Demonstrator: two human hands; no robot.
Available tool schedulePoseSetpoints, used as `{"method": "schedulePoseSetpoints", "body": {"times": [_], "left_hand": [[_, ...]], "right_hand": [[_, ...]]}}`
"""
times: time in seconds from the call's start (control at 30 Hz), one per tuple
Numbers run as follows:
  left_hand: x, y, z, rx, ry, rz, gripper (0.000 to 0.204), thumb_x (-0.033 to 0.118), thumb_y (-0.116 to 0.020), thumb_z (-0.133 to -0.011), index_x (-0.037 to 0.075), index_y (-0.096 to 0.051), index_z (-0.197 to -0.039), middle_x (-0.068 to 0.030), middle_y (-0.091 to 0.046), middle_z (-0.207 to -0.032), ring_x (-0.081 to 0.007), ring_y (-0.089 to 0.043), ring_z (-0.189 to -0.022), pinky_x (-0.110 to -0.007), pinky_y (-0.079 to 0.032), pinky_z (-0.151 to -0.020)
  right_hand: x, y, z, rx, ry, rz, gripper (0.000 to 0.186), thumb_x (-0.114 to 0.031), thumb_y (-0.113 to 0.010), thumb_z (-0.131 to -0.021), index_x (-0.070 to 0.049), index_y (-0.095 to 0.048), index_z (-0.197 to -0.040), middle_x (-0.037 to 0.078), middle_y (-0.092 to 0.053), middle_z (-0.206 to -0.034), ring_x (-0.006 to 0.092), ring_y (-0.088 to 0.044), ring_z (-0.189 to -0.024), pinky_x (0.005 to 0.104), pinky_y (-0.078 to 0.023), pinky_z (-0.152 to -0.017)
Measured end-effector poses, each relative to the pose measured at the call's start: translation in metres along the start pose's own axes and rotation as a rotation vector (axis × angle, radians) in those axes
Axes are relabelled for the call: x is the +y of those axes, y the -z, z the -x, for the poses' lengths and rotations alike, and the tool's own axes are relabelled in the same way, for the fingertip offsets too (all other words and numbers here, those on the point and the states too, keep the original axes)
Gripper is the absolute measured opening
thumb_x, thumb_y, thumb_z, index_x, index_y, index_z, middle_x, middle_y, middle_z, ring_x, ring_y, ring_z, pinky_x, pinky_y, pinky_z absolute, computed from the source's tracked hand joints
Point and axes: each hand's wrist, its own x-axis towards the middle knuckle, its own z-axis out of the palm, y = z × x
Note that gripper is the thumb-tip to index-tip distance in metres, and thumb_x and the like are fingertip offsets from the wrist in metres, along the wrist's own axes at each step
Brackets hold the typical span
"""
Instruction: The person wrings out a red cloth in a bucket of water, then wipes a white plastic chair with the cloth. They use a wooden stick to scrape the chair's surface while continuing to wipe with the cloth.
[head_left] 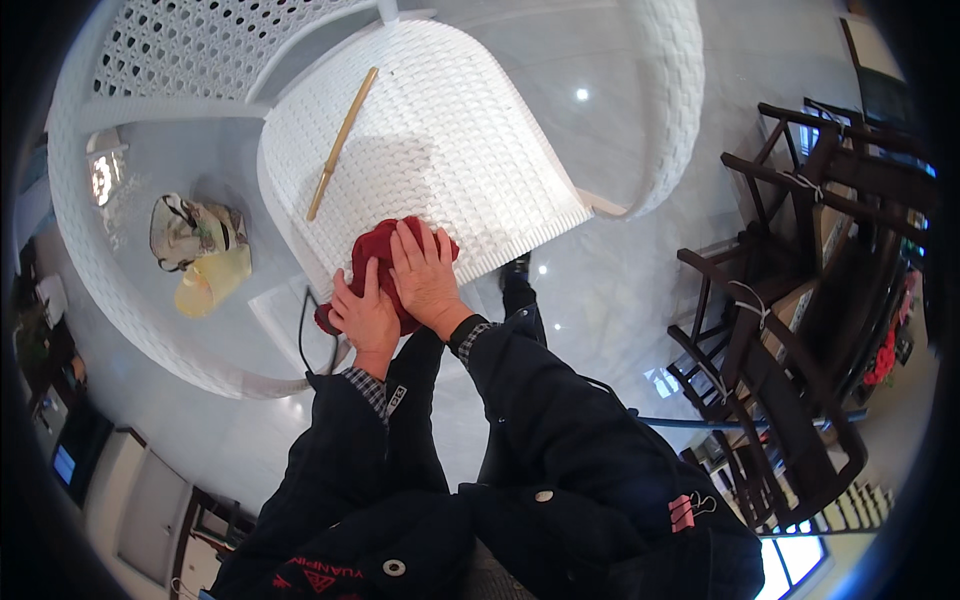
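Observation:
A dark red cloth (372,246) lies bunched on the front edge of a white woven chair seat (460,130). My left hand (366,318) presses on its near left part, fingers stretched out. Beside it my right hand (426,280) rests on the cloth with fingers spread and flat. The cloth is partly hidden under both palms. Farther back on the seat lies a thin tan bamboo-like stick (342,145), apart from both hands. A black cord loop (304,335) hangs left of my left hand.
The chair's white woven armrests (672,110) curve round both sides of the seat. On the shiny floor at left are a patterned bag (192,230) and a pale yellow container (213,282). Dark wooden chairs (765,310) are stacked at right, near a blue pole (700,423).

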Motion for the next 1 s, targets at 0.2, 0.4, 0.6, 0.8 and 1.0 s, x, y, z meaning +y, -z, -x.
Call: {"method": "schedulePoseSetpoints", "body": {"times": [0.2,0.4,0.6,0.8,1.0], "left_hand": [[0.038,-0.009,0.019,0.107,0.123,0.048,0.065,0.026,-0.066,-0.087,0.027,-0.044,-0.148,-0.0231,-0.034,-0.148,-0.0435,-0.037,-0.129,-0.061,-0.031,-0.101],[0.184,-0.025,-0.015,0.098,-0.124,0.288,0.038,0.016,-0.058,-0.089,0.026,-0.063,-0.126,-0.0107,-0.048,-0.135,-0.0329,-0.047,-0.119,-0.052,-0.035,-0.091],[0.204,-0.014,-0.041,0.065,-0.423,0.543,0.033,0.013,-0.059,-0.081,0.017,-0.065,-0.113,-0.0145,-0.047,-0.140,-0.0300,-0.045,-0.119,-0.047,-0.036,-0.094],[0.083,-0.029,0.003,0.217,0.276,0.830,0.021,0.019,-0.058,-0.087,0.005,-0.065,-0.101,-0.0175,-0.062,-0.110,-0.0381,-0.056,-0.097,-0.050,-0.041,-0.080],[0.006,-0.033,0.015,0.631,0.130,0.189,0.025,0.016,-0.062,-0.085,0.001,-0.064,-0.105,-0.0233,-0.061,-0.107,-0.0398,-0.055,-0.098,-0.047,-0.044,-0.087]], "right_hand": [[0.051,0.027,-0.012,-0.032,0.139,0.137,0.044,-0.020,-0.055,-0.085,-0.007,-0.058,-0.126,0.012,-0.050,-0.141,0.0335,-0.044,-0.128,0.0551,-0.033,-0.105],[0.159,0.126,-0.018,0.009,-0.175,0.235,0.039,-0.007,-0.062,-0.082,-0.004,-0.061,-0.121,0.018,-0.058,-0.121,0.0376,-0.054,-0.108,0.0446,-0.045,-0.091],[0.153,0.121,-0.009,0.123,-0.240,0.372,0.032,-0.009,-0.059,-0.091,-0.002,-0.059,-0.123,0.019,-0.059,-0.116,0.0388,-0.054,-0.102,0.0461,-0.046,-0.087],[0.054,0.037,0.000,-0.088,0.162,0.033,0.035,-0.015,-0.056,-0.082,0.003,-0.059,-0.111,0.017,-0.059,-0.103,0.0336,-0.055,-0.090,0.0465,-0.045,-0.078],[-0.020,-0.013,-0.011,-0.282,0.244,-0.081,0.037,-0.010,-0.055,-0.082,0.006,-0.059,-0.114,0.018,-0.056,-0.105,0.0330,-0.055,-0.095,0.0417,-0.050,-0.086]]}}
